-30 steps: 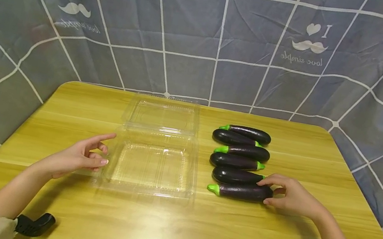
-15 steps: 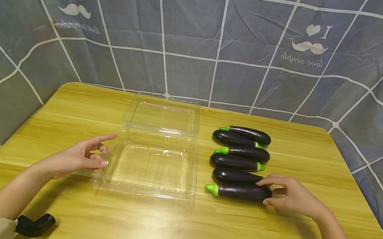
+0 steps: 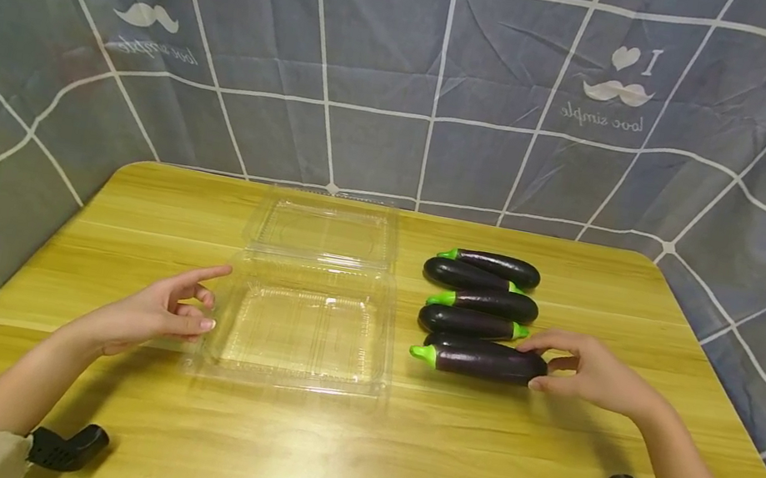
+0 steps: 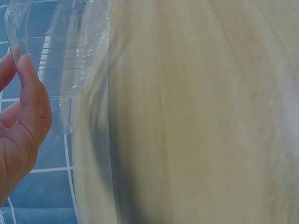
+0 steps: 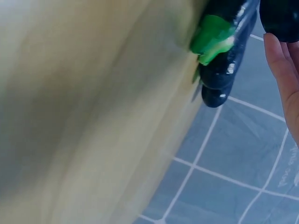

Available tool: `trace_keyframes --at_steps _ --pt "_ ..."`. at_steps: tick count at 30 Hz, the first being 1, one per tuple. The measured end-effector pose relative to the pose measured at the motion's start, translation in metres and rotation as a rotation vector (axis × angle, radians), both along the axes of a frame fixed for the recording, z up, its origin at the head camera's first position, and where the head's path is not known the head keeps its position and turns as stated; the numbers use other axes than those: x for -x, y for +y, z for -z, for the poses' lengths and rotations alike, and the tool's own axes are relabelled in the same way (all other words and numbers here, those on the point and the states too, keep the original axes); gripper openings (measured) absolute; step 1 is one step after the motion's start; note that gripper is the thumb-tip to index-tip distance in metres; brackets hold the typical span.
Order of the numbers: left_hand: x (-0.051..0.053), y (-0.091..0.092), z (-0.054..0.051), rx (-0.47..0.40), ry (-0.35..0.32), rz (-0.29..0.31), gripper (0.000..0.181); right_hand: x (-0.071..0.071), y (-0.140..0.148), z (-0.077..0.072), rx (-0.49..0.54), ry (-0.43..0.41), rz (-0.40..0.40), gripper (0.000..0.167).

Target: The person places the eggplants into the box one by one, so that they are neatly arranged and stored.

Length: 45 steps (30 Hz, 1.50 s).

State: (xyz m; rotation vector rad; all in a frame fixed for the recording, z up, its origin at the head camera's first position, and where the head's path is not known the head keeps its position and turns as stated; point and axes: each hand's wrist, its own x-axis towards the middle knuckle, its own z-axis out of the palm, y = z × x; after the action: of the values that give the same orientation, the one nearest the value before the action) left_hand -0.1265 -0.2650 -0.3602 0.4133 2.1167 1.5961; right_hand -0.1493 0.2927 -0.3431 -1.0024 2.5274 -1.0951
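Observation:
My right hand (image 3: 592, 375) grips the blunt end of an eggplant (image 3: 484, 364) between thumb and fingers. This eggplant is raised off the table, and its green stem points left. It partly covers another eggplant (image 3: 442, 339) behind it. In the right wrist view the fingers (image 5: 285, 70) touch the dark end of the held eggplant (image 5: 280, 21). A clear plastic clamshell container (image 3: 390, 350) lies unfolded on the left. My left hand (image 3: 150, 314) pinches its left rim, index finger stretched out. The left wrist view shows the container's rim (image 4: 17, 28) between thumb and fingers.
Several more eggplants (image 3: 482, 302) lie in a column on the right, stems alternating left and right. The container's lid (image 3: 394, 241) lies open toward the back. A grey checked cloth (image 3: 385, 45) hangs behind the wooden table (image 3: 315, 464).
My right hand has lifted the nearest eggplant and moved it slightly up and away, over the eggplant behind it. The left hand and the container have stayed put.

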Motion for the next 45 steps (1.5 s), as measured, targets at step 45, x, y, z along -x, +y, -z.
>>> trace_keyframes --at_steps 45 --pt "0.003 -0.001 0.000 -0.029 -0.011 0.016 0.080 0.060 -0.114 -0.029 0.065 -0.018 -0.086 0.038"
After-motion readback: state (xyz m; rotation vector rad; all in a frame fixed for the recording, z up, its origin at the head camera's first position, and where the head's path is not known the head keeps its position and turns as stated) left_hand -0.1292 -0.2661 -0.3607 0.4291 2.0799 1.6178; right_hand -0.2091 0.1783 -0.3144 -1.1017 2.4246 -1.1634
